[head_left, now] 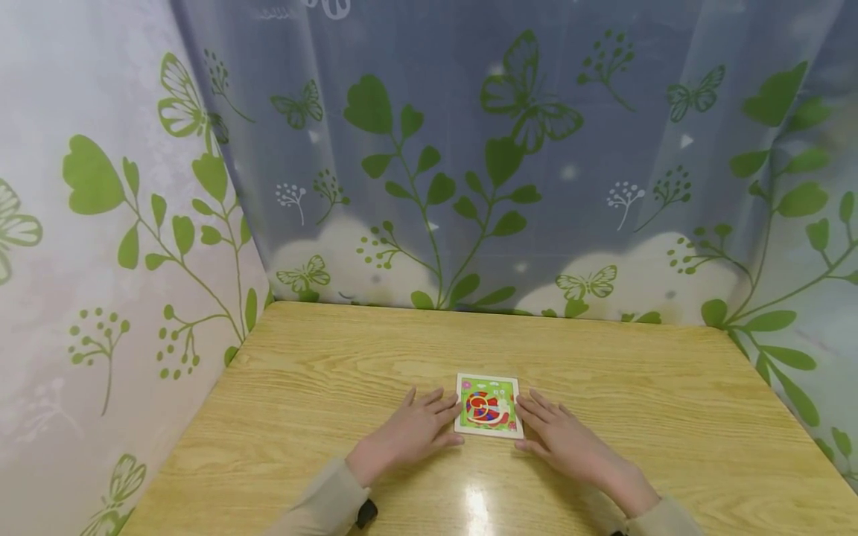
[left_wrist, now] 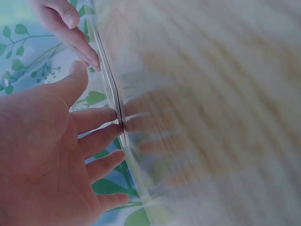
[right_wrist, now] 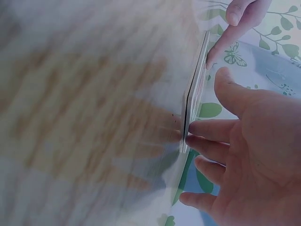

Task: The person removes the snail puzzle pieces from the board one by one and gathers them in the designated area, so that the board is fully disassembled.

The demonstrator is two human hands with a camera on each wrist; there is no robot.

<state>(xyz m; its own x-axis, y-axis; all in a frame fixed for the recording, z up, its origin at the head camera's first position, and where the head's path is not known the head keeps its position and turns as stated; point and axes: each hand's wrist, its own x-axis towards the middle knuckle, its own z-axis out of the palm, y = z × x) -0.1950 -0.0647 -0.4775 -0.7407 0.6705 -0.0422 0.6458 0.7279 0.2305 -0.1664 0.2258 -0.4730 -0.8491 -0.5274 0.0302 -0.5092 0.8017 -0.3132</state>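
we see the left hand (head_left: 417, 428) and right hand (head_left: 570, 441), fingers outstretched, touching opposite edges of the snail-picture board (head_left: 488, 406) on the table (head_left: 322, 365).

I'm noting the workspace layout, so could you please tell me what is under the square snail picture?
The snail picture lies on the wood-grain table, whose surface shows around it; the patch directly beneath is covered, so I cannot tell whether anything thin lies there.

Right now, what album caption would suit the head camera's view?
Left hand and right hand, fingers outstretched, flank a square snail picture on a wood-grain table before a butterfly backdrop.
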